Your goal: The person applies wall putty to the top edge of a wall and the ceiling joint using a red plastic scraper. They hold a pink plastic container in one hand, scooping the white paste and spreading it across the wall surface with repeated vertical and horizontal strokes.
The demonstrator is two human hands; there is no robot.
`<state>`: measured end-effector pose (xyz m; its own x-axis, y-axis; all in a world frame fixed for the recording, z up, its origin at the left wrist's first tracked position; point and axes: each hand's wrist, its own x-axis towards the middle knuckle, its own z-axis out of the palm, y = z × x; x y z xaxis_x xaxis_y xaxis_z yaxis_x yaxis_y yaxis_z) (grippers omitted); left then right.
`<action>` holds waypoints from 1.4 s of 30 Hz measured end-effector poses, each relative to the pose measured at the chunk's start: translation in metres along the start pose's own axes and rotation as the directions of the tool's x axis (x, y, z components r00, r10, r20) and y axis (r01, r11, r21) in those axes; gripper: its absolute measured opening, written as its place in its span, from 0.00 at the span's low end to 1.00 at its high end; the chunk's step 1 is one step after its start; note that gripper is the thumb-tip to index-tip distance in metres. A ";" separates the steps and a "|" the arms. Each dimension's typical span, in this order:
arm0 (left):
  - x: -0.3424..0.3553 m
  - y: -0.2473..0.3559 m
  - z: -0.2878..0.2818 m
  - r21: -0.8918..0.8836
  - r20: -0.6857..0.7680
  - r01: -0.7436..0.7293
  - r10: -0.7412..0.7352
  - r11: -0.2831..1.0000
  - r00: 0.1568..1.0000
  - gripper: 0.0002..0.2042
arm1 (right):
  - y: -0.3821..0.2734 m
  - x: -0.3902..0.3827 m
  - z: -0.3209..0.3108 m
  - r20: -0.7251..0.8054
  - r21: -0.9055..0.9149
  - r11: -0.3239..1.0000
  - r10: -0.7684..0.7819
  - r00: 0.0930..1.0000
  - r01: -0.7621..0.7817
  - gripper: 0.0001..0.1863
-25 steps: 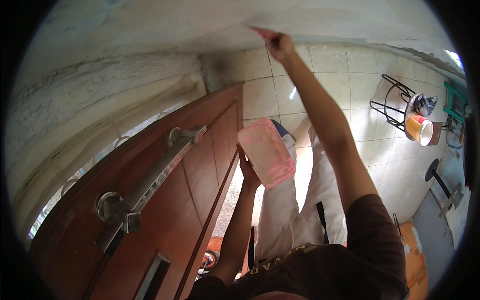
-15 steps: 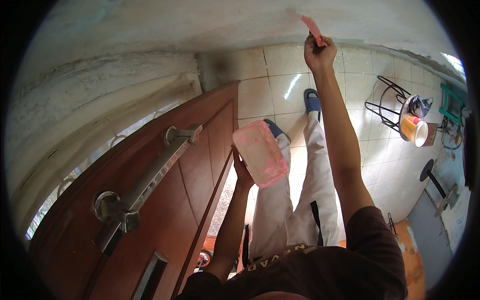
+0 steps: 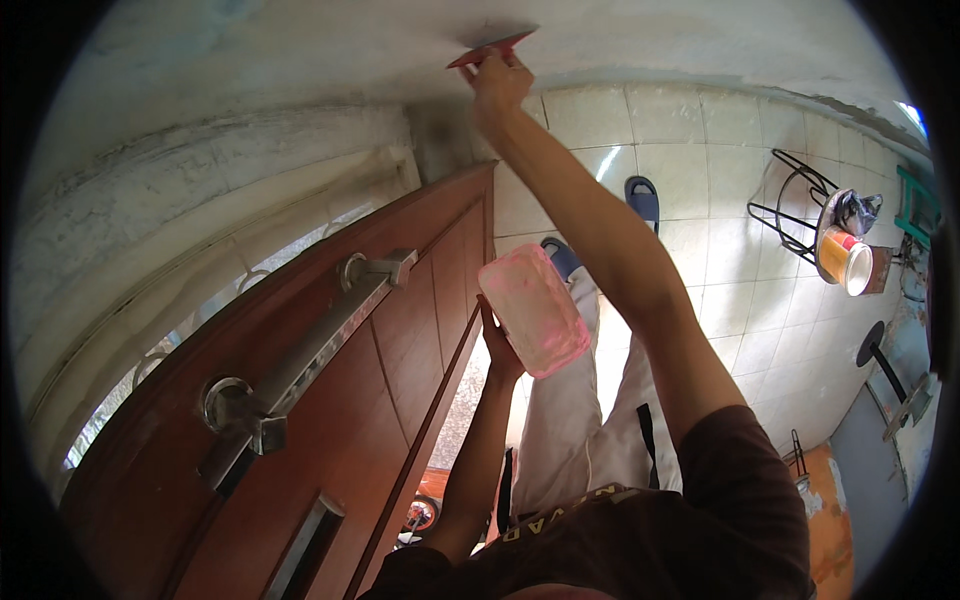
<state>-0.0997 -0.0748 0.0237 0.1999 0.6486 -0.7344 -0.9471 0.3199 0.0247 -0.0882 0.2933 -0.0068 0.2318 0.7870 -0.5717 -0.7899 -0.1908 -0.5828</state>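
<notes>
Gripping a red scraper [image 3: 508, 43], right fingers [image 3: 496, 69] partly cover it. Left fingers [image 3: 487, 312], mostly hidden, hold a pink-rimmed tub [image 3: 537, 311].

A brown wooden door [image 3: 400, 360] stands off to the left, its long metal handle [image 3: 325, 350] catching the light. Across the pale tiled floor [image 3: 680, 180] there's a black-legged stool [image 3: 826, 212] — an orange tub [image 3: 841, 257] and a dark plastic bag [image 3: 857, 212] sit side by side on top — with something green [image 3: 913, 205] just beyond.
</notes>
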 end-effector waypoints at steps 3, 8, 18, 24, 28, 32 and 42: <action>0.002 -0.003 0.001 -0.006 -0.013 0.003 -0.003 1.000 1.000 0.40 | -0.011 -0.045 0.012 0.141 0.038 0.999 -0.010 0.990 0.004 0.08; 0.001 0.001 0.000 0.013 -0.004 -0.013 0.013 1.000 1.000 0.40 | -0.015 -0.067 -0.025 0.235 -0.059 0.964 0.265 0.935 -0.258 0.10; -0.004 -0.005 -0.005 0.007 -0.046 -0.048 0.048 0.999 0.998 0.39 | -0.002 0.088 -0.078 0.258 0.246 0.846 0.413 0.873 -0.473 0.17; -0.004 0.001 -0.004 0.001 -0.054 -0.070 0.070 0.998 0.996 0.37 | -0.072 0.051 -0.123 0.478 0.424 0.780 0.239 0.845 -0.461 0.13; 0.015 0.015 -0.008 0.132 -0.025 -0.148 0.152 0.980 0.988 0.37 | -0.138 -0.061 -0.136 0.178 0.039 0.988 0.142 0.974 -0.151 0.11; 0.029 0.024 0.033 0.303 0.037 -0.222 0.222 0.927 0.974 0.39 | -0.163 -0.157 -0.168 0.170 -0.526 0.850 0.114 0.979 -0.007 0.09; 0.058 -0.009 0.068 0.225 0.026 -0.234 0.234 0.946 0.972 0.34 | -0.150 -0.213 -0.167 0.524 -0.852 0.189 0.264 0.810 0.489 0.08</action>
<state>-0.0628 0.0071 0.0276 -0.0210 0.7232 -0.6904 -0.8859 0.3066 0.3481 0.0760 0.0559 0.1060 -0.3183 0.8942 -0.3147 0.4473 -0.1510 -0.8815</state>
